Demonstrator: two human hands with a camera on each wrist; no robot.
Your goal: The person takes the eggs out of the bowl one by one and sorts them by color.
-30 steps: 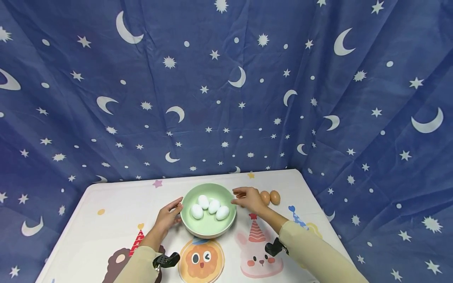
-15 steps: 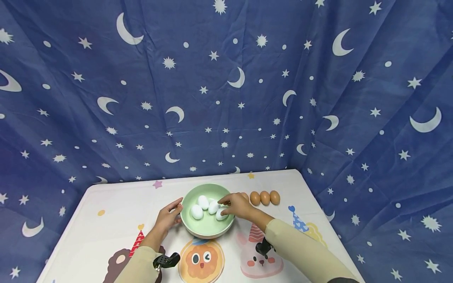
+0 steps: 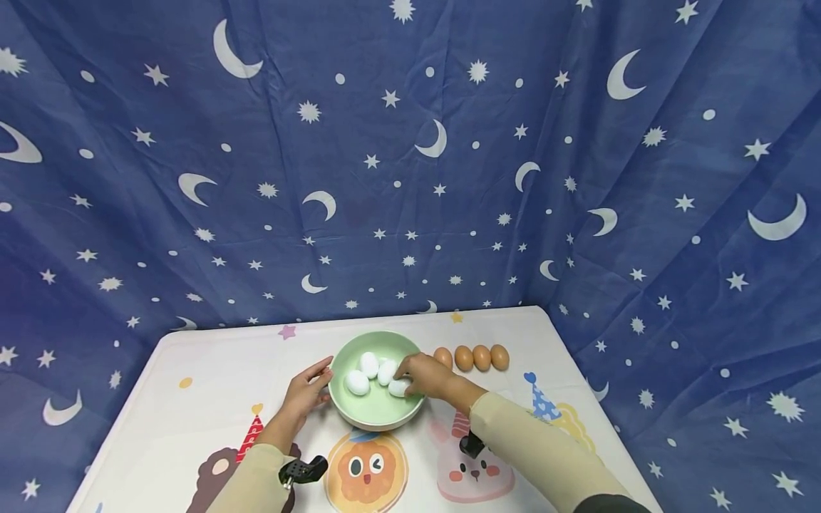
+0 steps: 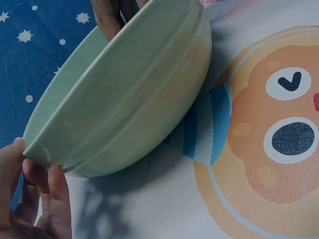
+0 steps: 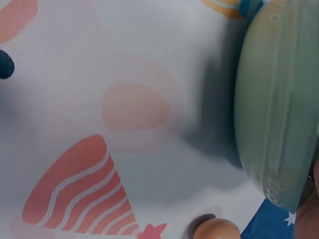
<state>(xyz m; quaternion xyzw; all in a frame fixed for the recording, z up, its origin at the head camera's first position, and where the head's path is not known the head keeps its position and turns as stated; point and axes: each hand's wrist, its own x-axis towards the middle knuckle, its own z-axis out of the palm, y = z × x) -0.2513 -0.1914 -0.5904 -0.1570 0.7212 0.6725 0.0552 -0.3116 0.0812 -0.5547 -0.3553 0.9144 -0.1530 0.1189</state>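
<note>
A light green bowl (image 3: 378,417) stands on the table with several white eggs (image 3: 357,382) inside. My left hand (image 3: 304,395) holds the bowl's left rim; in the left wrist view its thumb lies at the rim and its fingers (image 4: 59,199) press against the outer wall. Reaching over the right rim, my right hand (image 3: 428,375) grips the rightmost white egg (image 3: 398,387), which still lies low in the bowl. Its fingertips are partly hidden by the egg and hand. In the right wrist view the bowl wall (image 5: 274,104) covers most of that hand.
Several brown eggs (image 3: 482,358) lie in a row right of the bowl, close beyond my right hand. The white tablecloth (image 3: 224,370) carries cartoon prints. A blue curtain (image 3: 398,178) with moons and stars hangs behind the table and at its sides.
My right hand has moved left from beside the bowl's right rim, down into the bowl, and onto the rightmost white egg. More brown eggs show behind it. My left hand has stayed at the rim.
</note>
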